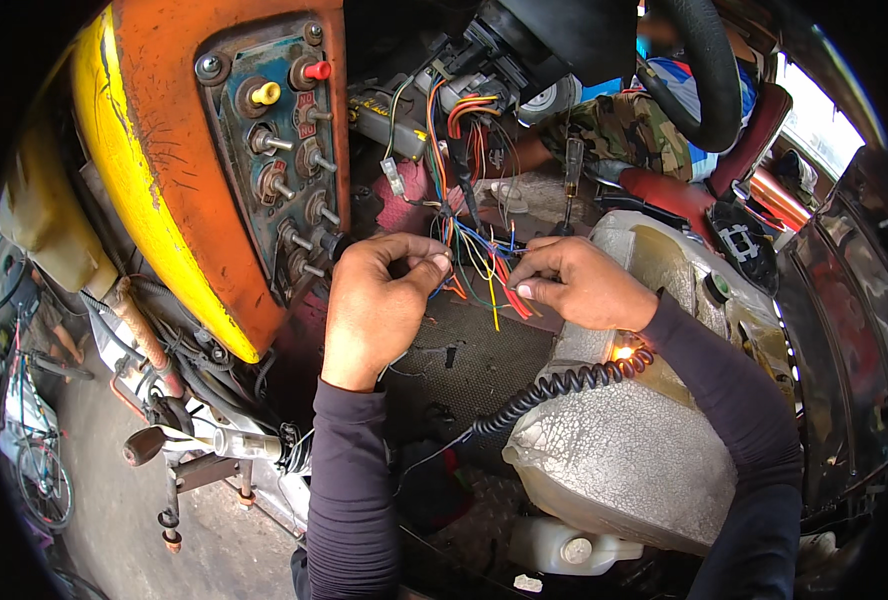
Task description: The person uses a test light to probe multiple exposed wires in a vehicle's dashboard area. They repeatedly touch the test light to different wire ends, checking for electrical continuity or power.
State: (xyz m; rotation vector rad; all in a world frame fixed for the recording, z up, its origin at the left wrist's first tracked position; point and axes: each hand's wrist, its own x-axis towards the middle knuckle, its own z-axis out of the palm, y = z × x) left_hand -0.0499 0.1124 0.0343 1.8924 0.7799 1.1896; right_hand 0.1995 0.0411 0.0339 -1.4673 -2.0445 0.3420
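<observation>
White lettering is borne by two small red labels (307,101) on the switch panel (249,65), in its upper right part; a metal toggle (310,116) is flanked by them, one above, one below. More red label material (281,166) is noted lower left on the switch panel, beside another toggle; its lettering is too blurred to be made out. Just right of the switch panel, yellow marking is carried by a dark box (389,124), too small to be read. Well apart, farther right, a white angular emblem (739,243) is shown on a black pad (756,270).
</observation>
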